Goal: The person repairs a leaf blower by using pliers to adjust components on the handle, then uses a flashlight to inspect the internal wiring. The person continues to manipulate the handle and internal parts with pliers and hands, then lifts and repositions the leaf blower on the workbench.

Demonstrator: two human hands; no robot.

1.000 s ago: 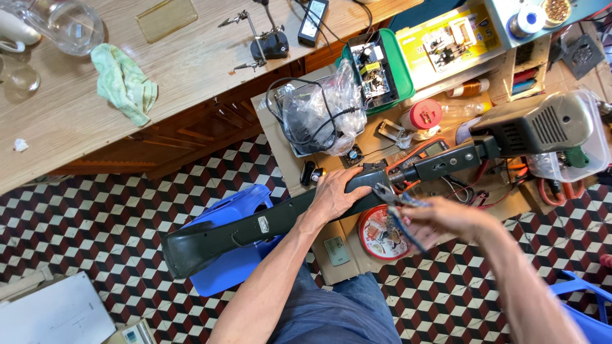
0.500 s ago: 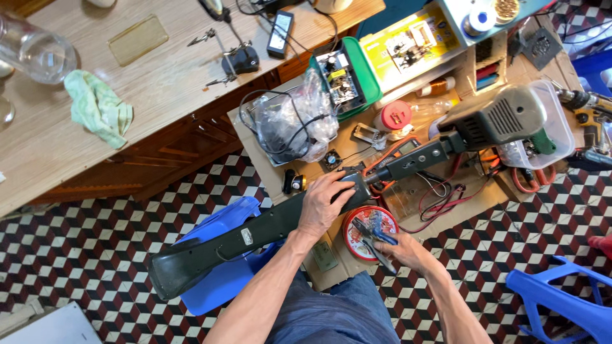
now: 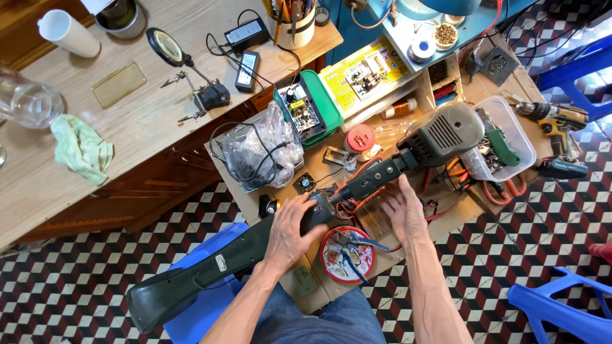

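Hands: your left hand [image 3: 290, 229] clamps the long dark power tool [image 3: 255, 245]; your right hand [image 3: 403, 210], spread, should steady its shaft mid-table.

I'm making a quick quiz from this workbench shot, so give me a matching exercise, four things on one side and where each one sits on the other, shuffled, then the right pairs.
Things:
1. pliers
2. green cloth
3. left hand
4. cordless drill

Places:
A. on the pale wooden desk, beside a clear glass jar
B. at the right edge of the low table, past the clear plastic tub
C. in the round red tin lid
D. on the black body of the long tool

Pairs: 1-C, 2-A, 3-D, 4-B
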